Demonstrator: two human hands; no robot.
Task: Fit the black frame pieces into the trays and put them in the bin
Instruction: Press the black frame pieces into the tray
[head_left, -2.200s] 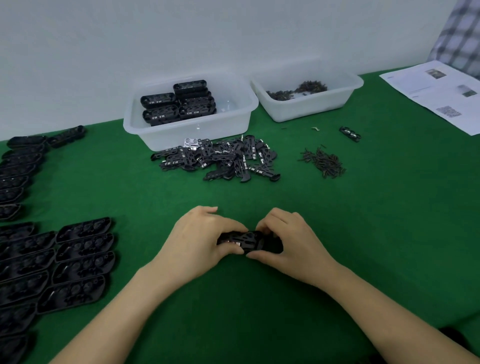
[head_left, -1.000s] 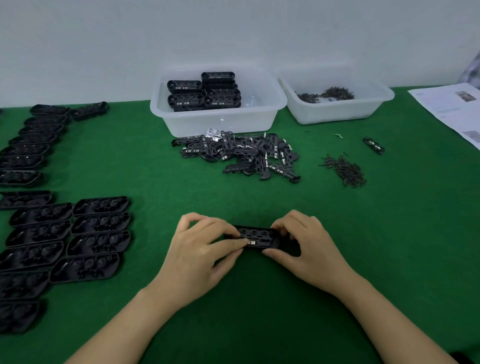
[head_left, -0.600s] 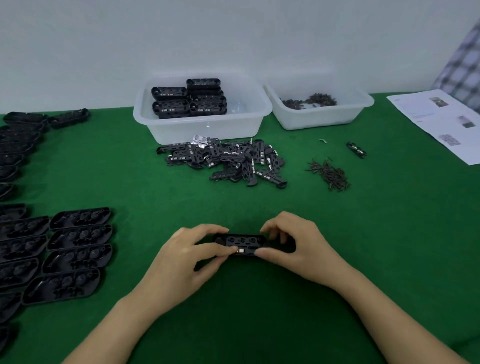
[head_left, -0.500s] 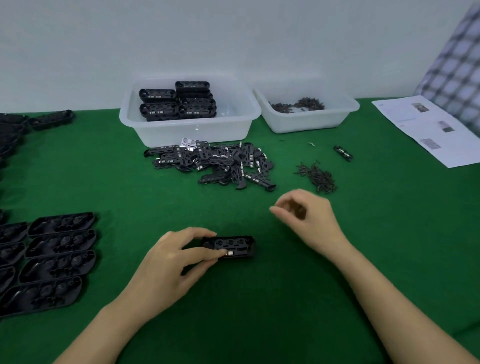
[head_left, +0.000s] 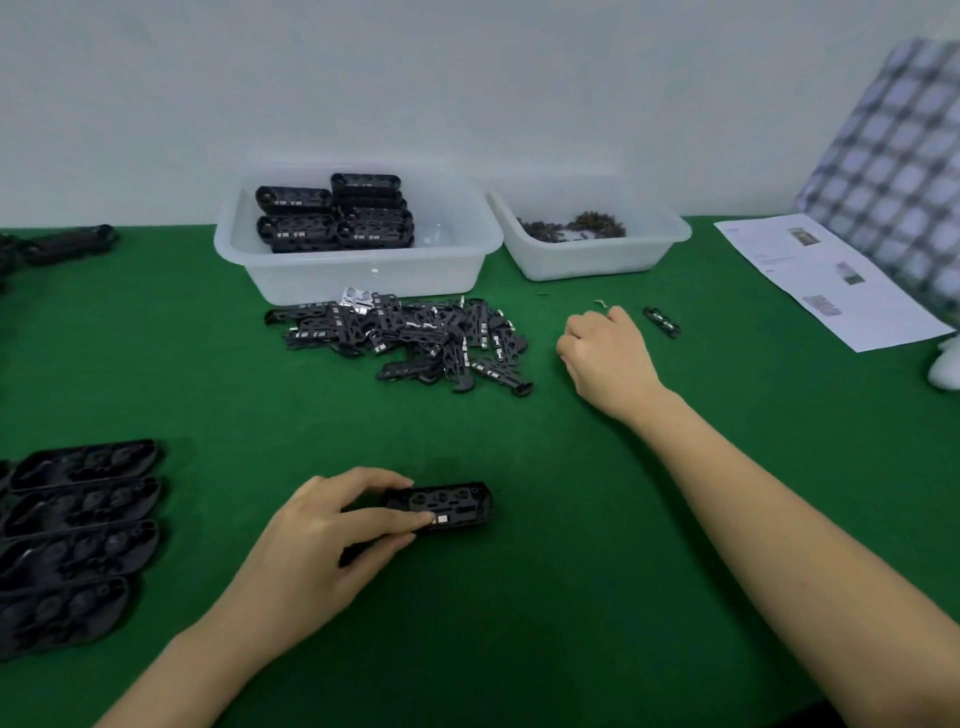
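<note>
I see a green table (head_left: 727, 467) with a white wall (head_left: 467, 78) behind its far edge. A second white tub (head_left: 589, 244) sits near the far edge and has small dark screws (head_left: 574, 228) inside. A printed paper sheet (head_left: 826, 280) lies by the right edge. Checked cloth (head_left: 893, 171) hangs at the far right corner. A tiny bent metal bit (head_left: 600, 302) lies in front of the tub.

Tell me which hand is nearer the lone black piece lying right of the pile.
Right. The right hand sits just left of the lone black piece, not touching it. The left hand is far nearer the camera, gripping the tray.
</note>
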